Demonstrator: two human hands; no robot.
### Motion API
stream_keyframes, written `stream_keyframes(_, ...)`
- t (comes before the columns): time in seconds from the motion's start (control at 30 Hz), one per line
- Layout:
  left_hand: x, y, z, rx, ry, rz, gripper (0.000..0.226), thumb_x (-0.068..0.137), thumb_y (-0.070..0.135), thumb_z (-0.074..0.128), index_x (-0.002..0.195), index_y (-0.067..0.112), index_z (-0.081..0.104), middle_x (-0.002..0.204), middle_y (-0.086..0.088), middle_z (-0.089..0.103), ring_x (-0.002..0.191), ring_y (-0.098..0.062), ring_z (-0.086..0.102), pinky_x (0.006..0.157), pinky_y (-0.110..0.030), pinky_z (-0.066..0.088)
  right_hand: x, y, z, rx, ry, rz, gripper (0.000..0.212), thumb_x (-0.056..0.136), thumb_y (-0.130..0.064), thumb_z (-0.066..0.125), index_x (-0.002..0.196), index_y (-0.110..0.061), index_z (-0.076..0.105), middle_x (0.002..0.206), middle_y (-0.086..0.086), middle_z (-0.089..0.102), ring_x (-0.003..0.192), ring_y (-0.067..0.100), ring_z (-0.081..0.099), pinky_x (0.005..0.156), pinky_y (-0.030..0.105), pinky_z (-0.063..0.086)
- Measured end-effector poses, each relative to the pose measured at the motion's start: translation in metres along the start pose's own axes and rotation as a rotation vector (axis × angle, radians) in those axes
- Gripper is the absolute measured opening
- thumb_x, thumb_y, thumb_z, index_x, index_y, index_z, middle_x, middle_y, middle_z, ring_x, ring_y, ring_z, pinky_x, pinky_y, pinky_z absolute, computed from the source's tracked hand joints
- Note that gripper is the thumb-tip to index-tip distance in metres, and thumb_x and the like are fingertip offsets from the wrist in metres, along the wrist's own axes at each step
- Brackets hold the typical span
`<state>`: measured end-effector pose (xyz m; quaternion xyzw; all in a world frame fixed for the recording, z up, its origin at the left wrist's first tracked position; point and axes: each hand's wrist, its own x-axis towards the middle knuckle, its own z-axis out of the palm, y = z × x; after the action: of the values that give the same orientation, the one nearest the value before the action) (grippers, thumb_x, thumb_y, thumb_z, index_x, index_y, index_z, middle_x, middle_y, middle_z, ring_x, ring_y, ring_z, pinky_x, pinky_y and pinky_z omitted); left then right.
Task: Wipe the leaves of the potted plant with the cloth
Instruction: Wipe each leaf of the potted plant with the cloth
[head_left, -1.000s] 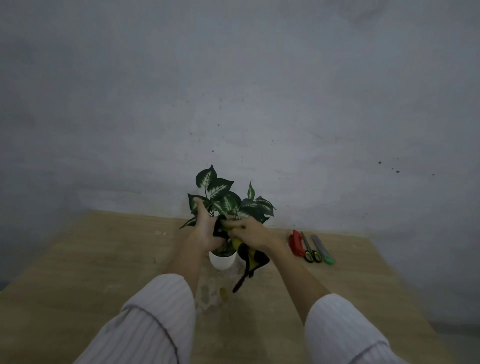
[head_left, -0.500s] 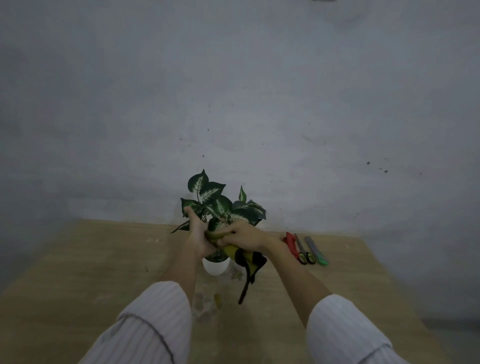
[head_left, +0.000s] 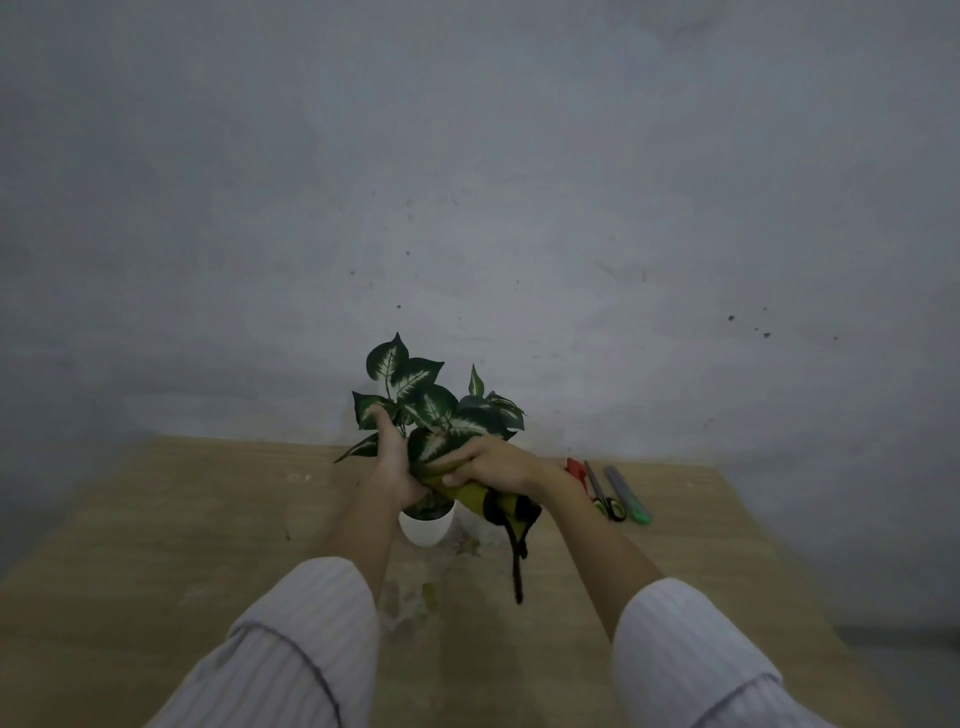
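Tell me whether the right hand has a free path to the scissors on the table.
Probably yes: the scissors lie on bare table just right of the right hand, nothing between. But that hand grips the cloth, so it is occupied.

Both my arms reach forward over the desk, sleeves pushed up to mid-forearm, forearms bare. My left hand (head_left: 393, 462) is up among the leaves, fingers curled round a leaf, thumb side toward me. My right hand (head_left: 493, 463) is just beside it, knuckles up, fingers curled and gripping the cloth (head_left: 480, 499), pressing it onto the same leaf. The two hands nearly touch. Wrists roughly level.
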<state>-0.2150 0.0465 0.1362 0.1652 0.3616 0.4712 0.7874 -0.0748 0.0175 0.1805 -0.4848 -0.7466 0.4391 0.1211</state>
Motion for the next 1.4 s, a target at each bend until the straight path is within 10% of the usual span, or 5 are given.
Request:
stream_keyframes(0.23,-0.005,-0.008,0.027,0.664,0.429,0.286,0.012,0.093,0.019,0.052,0.099,0.015,0.061,0.121,-0.015,0.061,0.110,-0.030,0.057,0.099,-0.042,0.047,-0.010,0.012,-0.022,0.168,0.378,0.019,0.033,0.089,-0.008,0.052,0.119,-0.018,0.064,0.113,0.000,0.061,0.100,0.016,0.054,0.081,0.019,0.043)
stream_keyframes(0.57,-0.029,-0.003,0.039,0.972,0.656,0.592,0.030,0.095,0.016,0.051,0.120,0.005,0.062,0.122,-0.009,0.062,0.108,-0.021,0.057,0.080,-0.022,0.038,-0.024,0.027,-0.032,0.189,0.552,0.090,0.032,0.090,-0.009,0.054,0.120,-0.011,0.062,0.122,0.012,0.063,0.095,0.027,0.058,0.085,0.031,0.048)
stream_keyframes(0.93,-0.016,-0.056,0.074,0.509,0.267,0.222,0.022,0.098,0.013,0.046,0.082,0.008,0.060,0.077,-0.004,0.060,0.068,-0.012,0.056,0.063,-0.020,0.045,-0.023,0.053,-0.039,0.081,0.725,0.060,0.030,0.088,-0.006,0.051,0.112,-0.012,0.068,0.060,-0.002,0.056,0.046,0.012,0.035,0.046,0.023,0.029)
stream_keyframes(1.17,0.018,-0.082,0.061,0.020,0.268,0.086,0.046,0.098,0.028,0.049,0.137,0.003,0.044,0.129,-0.014,0.054,0.096,-0.021,0.059,0.080,-0.026,0.048,-0.025,0.068,-0.040,-0.038,0.669,-0.015,0.027,0.089,-0.009,0.054,0.112,-0.011,0.068,0.058,0.002,0.052,0.046,0.010,0.037,0.041,0.013,0.028)
stream_keyframes(1.4,0.057,-0.069,0.055,-0.154,0.256,0.196,0.050,0.096,0.036,0.049,0.133,0.002,0.049,0.127,-0.013,0.060,0.113,-0.022,0.060,0.098,-0.030,0.048,-0.025,0.061,-0.047,-0.173,0.471,-0.087,0.030,0.089,-0.011,0.054,0.115,-0.017,0.066,0.093,0.002,0.045,0.088,0.016,0.043,0.078,0.026,0.039)
